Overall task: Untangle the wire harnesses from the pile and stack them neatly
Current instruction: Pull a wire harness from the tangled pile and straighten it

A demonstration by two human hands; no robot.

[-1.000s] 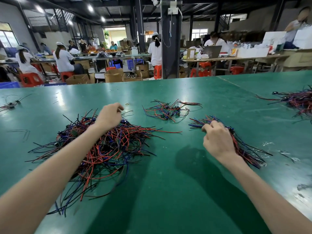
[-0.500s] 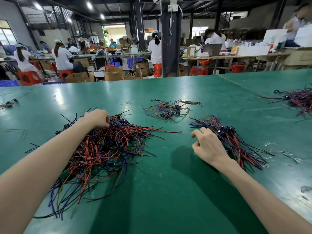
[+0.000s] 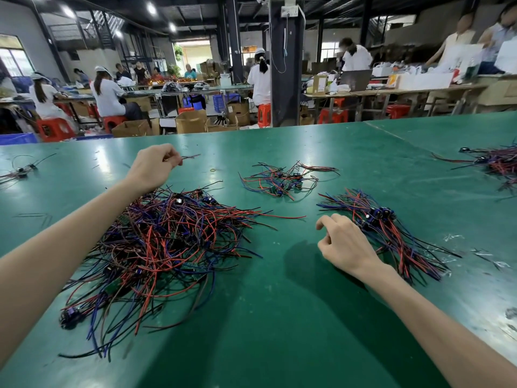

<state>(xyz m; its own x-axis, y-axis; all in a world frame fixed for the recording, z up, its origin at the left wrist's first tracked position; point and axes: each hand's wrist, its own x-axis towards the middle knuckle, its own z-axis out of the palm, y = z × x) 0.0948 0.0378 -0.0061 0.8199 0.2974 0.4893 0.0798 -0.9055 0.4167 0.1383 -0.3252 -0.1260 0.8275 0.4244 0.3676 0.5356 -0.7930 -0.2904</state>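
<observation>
A big tangled pile of red, blue and black wire harnesses (image 3: 167, 242) lies on the green table (image 3: 279, 317) at the left. My left hand (image 3: 152, 166) is raised over the pile's far edge and pinches a thin harness (image 3: 191, 156) whose ends stick out to the right of the fingers. A neater bundle of aligned harnesses (image 3: 391, 233) lies at the right. My right hand (image 3: 344, 243) rests on the table just left of that bundle, fingers loosely curled and holding nothing.
A small loose cluster of harnesses (image 3: 282, 179) lies beyond the hands at the centre. Another pile (image 3: 498, 163) sits at the far right edge, and a few stray wires (image 3: 19, 170) lie far left. Workers sit at benches behind the table.
My left hand dipped into the pile's far edge, then lifted up with a thin harness pinched in it. My right hand drew back off the aligned bundle toward me.
</observation>
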